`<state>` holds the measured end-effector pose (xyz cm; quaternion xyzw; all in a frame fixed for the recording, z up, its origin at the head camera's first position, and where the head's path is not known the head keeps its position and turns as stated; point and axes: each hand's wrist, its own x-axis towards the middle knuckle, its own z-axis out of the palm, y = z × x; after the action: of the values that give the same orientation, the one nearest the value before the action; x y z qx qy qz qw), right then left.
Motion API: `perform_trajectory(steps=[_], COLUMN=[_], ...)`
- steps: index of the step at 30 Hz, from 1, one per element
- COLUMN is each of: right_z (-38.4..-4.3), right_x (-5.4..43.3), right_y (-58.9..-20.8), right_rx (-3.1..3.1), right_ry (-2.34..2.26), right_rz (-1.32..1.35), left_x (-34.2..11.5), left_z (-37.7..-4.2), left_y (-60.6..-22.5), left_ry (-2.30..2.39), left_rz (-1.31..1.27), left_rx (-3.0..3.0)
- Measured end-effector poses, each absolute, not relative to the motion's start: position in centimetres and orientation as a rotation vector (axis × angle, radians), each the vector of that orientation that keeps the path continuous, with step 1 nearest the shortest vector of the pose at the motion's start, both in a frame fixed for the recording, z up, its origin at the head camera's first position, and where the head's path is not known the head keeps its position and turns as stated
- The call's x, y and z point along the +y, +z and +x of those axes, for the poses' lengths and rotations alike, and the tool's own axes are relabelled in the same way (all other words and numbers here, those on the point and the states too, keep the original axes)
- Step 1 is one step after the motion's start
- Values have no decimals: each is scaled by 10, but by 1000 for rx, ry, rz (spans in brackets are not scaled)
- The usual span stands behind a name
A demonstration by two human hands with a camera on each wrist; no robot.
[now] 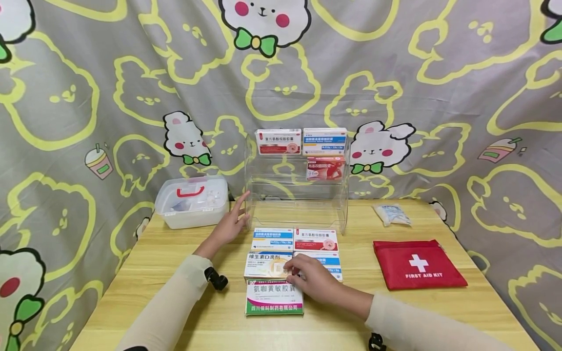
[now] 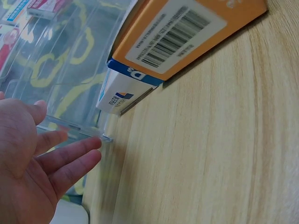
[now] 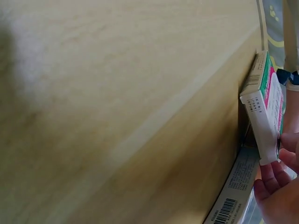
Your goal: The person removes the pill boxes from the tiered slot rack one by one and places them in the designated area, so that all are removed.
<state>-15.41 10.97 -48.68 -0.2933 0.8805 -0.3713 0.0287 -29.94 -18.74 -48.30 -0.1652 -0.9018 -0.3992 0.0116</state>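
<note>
My right hand (image 1: pixel 313 279) pinches the upper right corner of a green, white and magenta capsule box (image 1: pixel 274 298). In the right wrist view that capsule box (image 3: pixel 267 109) tilts, with fingertips at its end. Just behind it lies a white and orange vitamin D drops box (image 1: pixel 263 264), partly covered by my fingers. Two blue-and-white capsule boxes (image 1: pixel 273 239) and a red-and-white one (image 1: pixel 316 240) lie around it. My left hand (image 1: pixel 228 226), fingers extended, is at the left side of a clear tiered display stand (image 1: pixel 296 210); in the left wrist view the fingers (image 2: pixel 77 156) reach its lower edge.
The stand's upper tiers hold a red-and-white box (image 1: pixel 278 142), a blue-and-white box (image 1: pixel 325 142) and a red box (image 1: pixel 325 168). A translucent lidded case (image 1: pixel 193 202) sits back left. On the right lie a red first aid pouch (image 1: pixel 419 265) and a small plastic packet (image 1: pixel 392 214).
</note>
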Motion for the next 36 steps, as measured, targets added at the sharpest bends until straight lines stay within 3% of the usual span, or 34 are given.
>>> perform_trajectory(steps=[36], right_z=[-144], right_x=[100], right_y=[-487], right_rx=[2911], right_ry=[-703], right_rz=[-1113], left_x=[-188], left_z=[-299], left_y=[-482], left_ry=[-1256], left_rz=[-510], left_rx=[-2818])
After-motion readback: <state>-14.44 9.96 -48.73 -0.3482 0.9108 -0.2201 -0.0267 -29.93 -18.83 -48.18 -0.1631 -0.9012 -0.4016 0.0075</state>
